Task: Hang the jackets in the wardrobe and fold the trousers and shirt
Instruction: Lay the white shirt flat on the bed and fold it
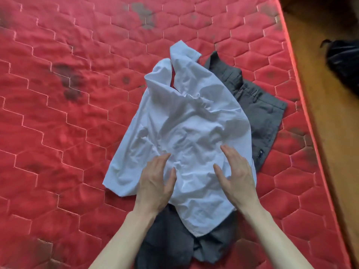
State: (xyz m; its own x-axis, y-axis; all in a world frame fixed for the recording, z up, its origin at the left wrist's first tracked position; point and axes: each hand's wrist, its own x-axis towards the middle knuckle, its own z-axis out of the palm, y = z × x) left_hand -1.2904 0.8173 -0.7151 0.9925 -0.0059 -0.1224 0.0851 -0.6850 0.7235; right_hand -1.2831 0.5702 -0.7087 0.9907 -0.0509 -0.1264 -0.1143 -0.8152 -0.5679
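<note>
Grey trousers (258,111) mostly under the shirt (184,123); blurred dark bundle (343,63), perhaps a bag

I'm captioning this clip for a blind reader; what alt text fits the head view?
Two bare hands, left hand and right hand, rest open on a crumpled white cotton shirt. The shirt lies over grey trousers on a red quilted mattress; a dark bag sits on the wooden floor beyond.

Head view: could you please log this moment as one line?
stage: shirt unfolded | left hand: open on shirt | right hand: open on shirt | trousers: under shirt | surface: red mattress
</note>
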